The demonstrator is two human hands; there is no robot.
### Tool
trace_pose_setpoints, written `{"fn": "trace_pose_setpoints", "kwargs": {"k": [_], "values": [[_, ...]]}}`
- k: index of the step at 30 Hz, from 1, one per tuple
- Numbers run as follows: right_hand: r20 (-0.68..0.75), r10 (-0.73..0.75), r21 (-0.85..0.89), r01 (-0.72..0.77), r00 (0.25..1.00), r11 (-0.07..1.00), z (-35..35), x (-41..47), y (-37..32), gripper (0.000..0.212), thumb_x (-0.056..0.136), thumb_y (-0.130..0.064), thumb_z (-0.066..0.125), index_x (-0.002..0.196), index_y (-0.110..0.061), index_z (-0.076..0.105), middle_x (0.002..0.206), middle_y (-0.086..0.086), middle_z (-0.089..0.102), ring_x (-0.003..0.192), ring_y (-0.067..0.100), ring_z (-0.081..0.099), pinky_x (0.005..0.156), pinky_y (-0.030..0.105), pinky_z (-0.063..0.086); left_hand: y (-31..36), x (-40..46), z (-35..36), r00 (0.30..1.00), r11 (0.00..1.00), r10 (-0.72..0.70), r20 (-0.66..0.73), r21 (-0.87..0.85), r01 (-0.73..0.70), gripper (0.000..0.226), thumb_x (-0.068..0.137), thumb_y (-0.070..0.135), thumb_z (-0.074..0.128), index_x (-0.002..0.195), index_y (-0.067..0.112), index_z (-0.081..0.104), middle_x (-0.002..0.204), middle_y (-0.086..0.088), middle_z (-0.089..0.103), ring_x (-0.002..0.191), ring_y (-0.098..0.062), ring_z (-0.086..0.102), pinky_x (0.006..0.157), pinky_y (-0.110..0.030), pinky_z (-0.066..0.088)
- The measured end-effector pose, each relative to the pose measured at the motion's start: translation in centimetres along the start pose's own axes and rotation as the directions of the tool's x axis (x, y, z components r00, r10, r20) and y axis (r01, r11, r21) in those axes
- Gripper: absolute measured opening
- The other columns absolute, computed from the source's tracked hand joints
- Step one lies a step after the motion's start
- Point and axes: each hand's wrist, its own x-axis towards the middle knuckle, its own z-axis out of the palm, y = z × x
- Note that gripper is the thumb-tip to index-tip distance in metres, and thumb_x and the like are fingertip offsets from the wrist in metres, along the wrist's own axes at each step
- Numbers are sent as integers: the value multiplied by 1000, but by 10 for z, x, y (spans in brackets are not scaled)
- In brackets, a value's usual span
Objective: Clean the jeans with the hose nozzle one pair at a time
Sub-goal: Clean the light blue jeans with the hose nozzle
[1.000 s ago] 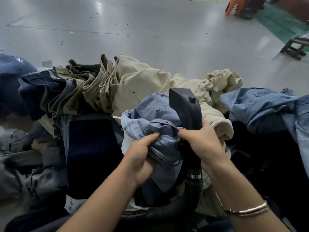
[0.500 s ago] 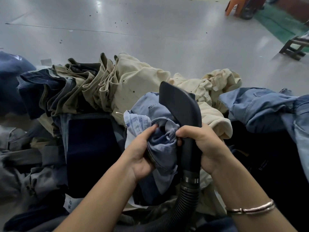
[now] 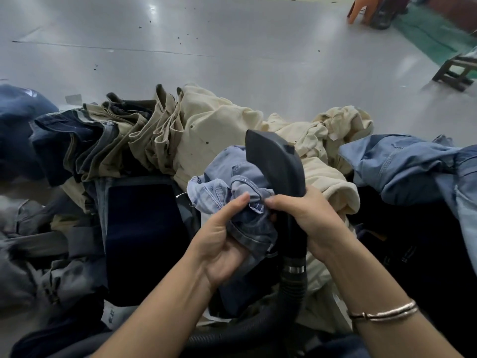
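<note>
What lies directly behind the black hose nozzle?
Behind the hose nozzle, which the right hand grips, lie crumpled cream trousers, then grey floor. The nozzle and the light blue jeans in the left hand cover whatever lies lower.

Bare forearms, no sleeves — thin metallic bangle (image 3: 384,311) on right wrist.

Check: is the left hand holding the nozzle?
No, the left hand grips light blue jeans; the right hand holds the nozzle.
</note>
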Motion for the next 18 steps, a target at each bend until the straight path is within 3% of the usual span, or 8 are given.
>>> {"fn": "trace_pose_setpoints", "kwargs": {"k": [2, 4, 6, 8, 11, 15, 18], "values": [[-70, -77, -50, 74, 995, 996, -6, -4, -4, 11, 81, 1, 70, 77, -6, 62, 53, 0, 61, 46, 10, 58, 45, 21, 47, 7, 5, 2, 998, 998, 65, -21, -17, -65, 44, 79, 23, 62, 110, -9, 66, 111, -26, 66, 94, -33, 69, 82, -44, 57], [-110, -120, -76, 112, 987, 991, -12, -13, -10, 22, 77, -19, 78, 69, -8, 60, 52, 5, 59, 44, 14, 57, 44, 23, 47, 15, 10, 0, 989, 988, 142, -46, -46, -144, 39, 82, 27, 59, 101, -4, 72, 110, -24, 68, 93, -32, 70, 72, -41, 59], [-56, -94, -69, 90, 994, 994, -13, -27, -15, 40, 69, -46, 75, 63, -9, 60, 52, 9, 60, 42, 20, 58, 43, 25, 47, 22, 13, 0, 976, 976, 207, -64, -53, -210, 34, 82, 29, 57, 88, 3, 77, 100, -19, 72, 87, -28, 72, 64, -35, 59], [47, -35, -64, 38, 998, 997, -8, -42, -14, 52, 66, -60, 64, 66, -8, 60, 52, 12, 60, 40, 23, 57, 41, 24, 45, 27, 16, -1, 963, 965, 255, -88, -48, -259, 33, 80, 30, 56, 78, 6, 78, 87, -15, 74, 77, -24, 73, 58, -32, 58], [119, 42, -135, -26, 992, 990, 3, -59, -2, 52, 64, -63, 62, 76, -12, 60, 52, 10, 60, 37, 22, 54, 37, 22, 41, 31, 19, 2, 931, 943, 312, -191, -58, -328, 32, 75, 30, 62, 87, 2, 73, 82, -17, 73, 70, -25, 72, 55, -31, 57], [76, 82, -208, -65, 994, 976, 7, -61, 6, 58, 67, -63, 63, 85, -8, 60, 51, 9, 59, 36, 21, 53, 37, 21, 39, 24, 18, 6, 923, 950, 297, -244, -20, -311, 38, 75, 37, 61, 81, 3, 74, 82, -16, 73, 70, -23, 73, 54, -28, 56], [-1, 66, -162, -65, 998, 985, 1, -53, -1, 55, 74, -61, 63, 72, -6, 59, 52, 13, 59, 37, 24, 54, 37, 23, 42, 14, 12, 11, 934, 963, 268, -236, 31, -269, 46, 82, 34, 57, 110, 0, 66, 102, -19, 72, 90, -27, 71, 64, -33, 60]]}}
